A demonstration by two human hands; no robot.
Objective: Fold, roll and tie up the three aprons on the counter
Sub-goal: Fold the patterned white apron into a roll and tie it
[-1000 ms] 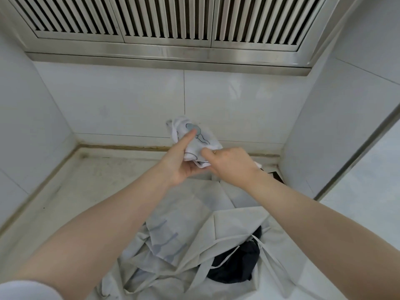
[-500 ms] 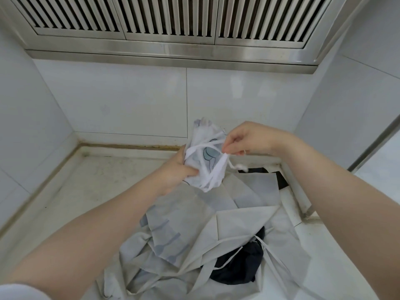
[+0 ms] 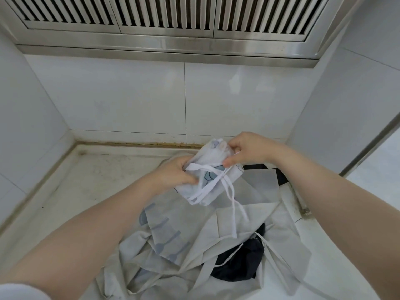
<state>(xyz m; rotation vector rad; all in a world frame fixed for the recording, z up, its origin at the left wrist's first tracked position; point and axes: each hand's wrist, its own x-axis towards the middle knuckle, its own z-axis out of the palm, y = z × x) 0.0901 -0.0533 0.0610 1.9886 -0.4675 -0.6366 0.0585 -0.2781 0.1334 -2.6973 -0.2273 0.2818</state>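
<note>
Desk (image 3: 97, 187): pale stone surface is running back to a tiled wall (image 3: 134, 100), under a steel vent hood (image 3: 173, 20).
Loose aprons (image 3: 216, 234): two are lying crumpled in a heap at the desk's near edge, one pale grey with printed spoons, one dark beneath it.
Rolled apron (image 3: 213, 176): white bundle is being held in the air above the heap, its strings (image 3: 229, 191) wrapped round it and dangling.
Left hand (image 3: 173, 174): its grip is closing round the bundle's left end.
Right hand (image 3: 249, 149): its grip is pinching the bundle's top right end.
</note>
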